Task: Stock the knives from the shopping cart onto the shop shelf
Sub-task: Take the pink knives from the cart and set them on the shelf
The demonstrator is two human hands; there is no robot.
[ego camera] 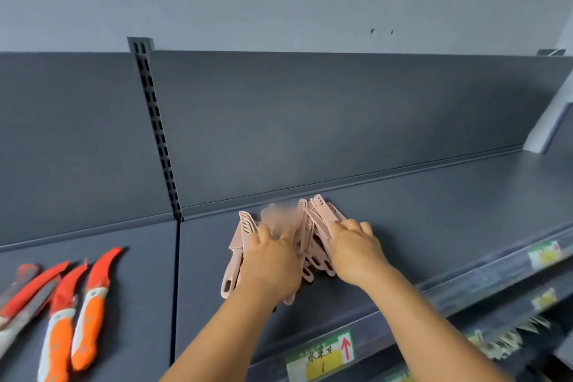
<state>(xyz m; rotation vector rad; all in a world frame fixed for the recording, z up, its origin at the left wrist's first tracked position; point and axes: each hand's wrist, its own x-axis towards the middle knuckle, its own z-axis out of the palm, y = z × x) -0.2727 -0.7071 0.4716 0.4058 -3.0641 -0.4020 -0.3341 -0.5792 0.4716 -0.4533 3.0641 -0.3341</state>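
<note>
Both hands are down on a heap of pink knives (313,236) lying on the shelf (434,205). The left hand (273,260) has its fingers (263,231) curled over the left part of the heap, one knife jutting out just to their left with its hanging loop toward the shelf's front edge. The right hand (356,248) curls its fingers (352,224) over the right part, where sheathed tips fan away beyond them. Whether either hand truly pinches a knife or only presses on it I cannot tell; motion blur hides the fingertips. The hold looks meant to spread the bundle into a row. Far left of the fingers, orange knives (80,313) already lie side by side. Below the wrists, a price tag (321,357) shows handwritten characters, seemingly "水果刀", beside a red up-arrow. Other tags (544,254) are unreadable.
</note>
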